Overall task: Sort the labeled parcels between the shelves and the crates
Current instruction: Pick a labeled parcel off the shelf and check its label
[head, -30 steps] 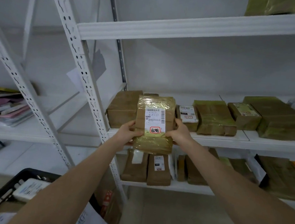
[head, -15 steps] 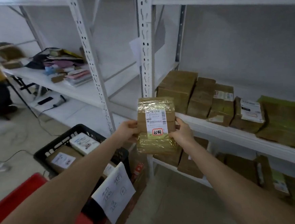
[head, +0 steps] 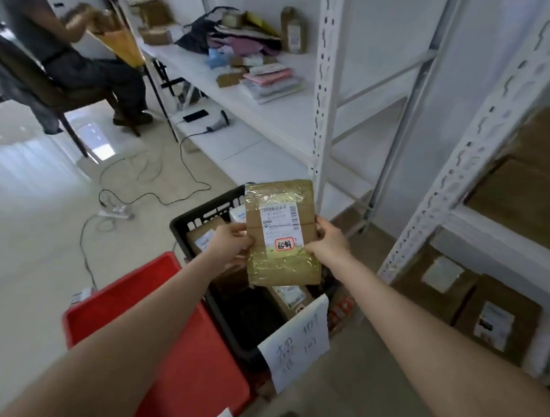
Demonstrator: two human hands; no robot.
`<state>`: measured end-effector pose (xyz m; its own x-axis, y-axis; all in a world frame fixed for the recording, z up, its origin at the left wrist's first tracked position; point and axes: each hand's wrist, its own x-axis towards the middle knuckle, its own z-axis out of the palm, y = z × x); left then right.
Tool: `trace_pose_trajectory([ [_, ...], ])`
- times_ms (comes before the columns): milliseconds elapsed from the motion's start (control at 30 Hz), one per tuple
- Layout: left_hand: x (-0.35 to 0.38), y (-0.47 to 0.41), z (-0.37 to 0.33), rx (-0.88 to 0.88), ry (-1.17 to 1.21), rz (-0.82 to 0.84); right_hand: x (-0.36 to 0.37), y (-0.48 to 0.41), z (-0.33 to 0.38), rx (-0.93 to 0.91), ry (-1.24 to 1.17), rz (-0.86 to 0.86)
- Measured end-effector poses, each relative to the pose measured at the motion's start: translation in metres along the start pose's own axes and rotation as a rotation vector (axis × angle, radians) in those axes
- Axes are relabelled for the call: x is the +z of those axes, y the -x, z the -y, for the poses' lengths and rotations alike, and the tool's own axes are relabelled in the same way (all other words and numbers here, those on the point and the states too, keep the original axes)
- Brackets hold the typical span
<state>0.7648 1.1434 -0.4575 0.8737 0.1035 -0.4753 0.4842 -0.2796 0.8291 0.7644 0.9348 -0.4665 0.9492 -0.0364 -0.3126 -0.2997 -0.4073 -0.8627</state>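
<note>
Pinching the parcel [head: 281,232] by its long side edges, left hand [head: 229,244] and right hand [head: 328,242] held it upright at frame centre, over the black crate [head: 201,210] just below.

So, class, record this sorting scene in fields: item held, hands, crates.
Held item: taped brown parcel, label facing camera
Left hand: grips its left edge
Right hand: grips its right edge
Position: above the black crate
Crate contents: other labelled parcels
Neighbour: red crate, nearer the camera
Sign: handwritten paper on black crate
</note>
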Motion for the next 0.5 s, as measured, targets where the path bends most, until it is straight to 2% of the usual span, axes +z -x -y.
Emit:
trace_pose_trajectory([
  [167,-0.008,-0.032,0.045,-0.083,-0.147,-0.174,0.049,-0.038,-0.018,0.096,0.059,0.163],
  [300,0.005,-0.039,0.079,-0.141,-0.290,-0.229,0.078,-0.066,-0.041,0.164,0.168,0.267],
  [500,0.031,-0.043,0.122,-0.314,-0.305,-0.310,0.119,-0.094,-0.086,0.236,0.320,0.433],
])
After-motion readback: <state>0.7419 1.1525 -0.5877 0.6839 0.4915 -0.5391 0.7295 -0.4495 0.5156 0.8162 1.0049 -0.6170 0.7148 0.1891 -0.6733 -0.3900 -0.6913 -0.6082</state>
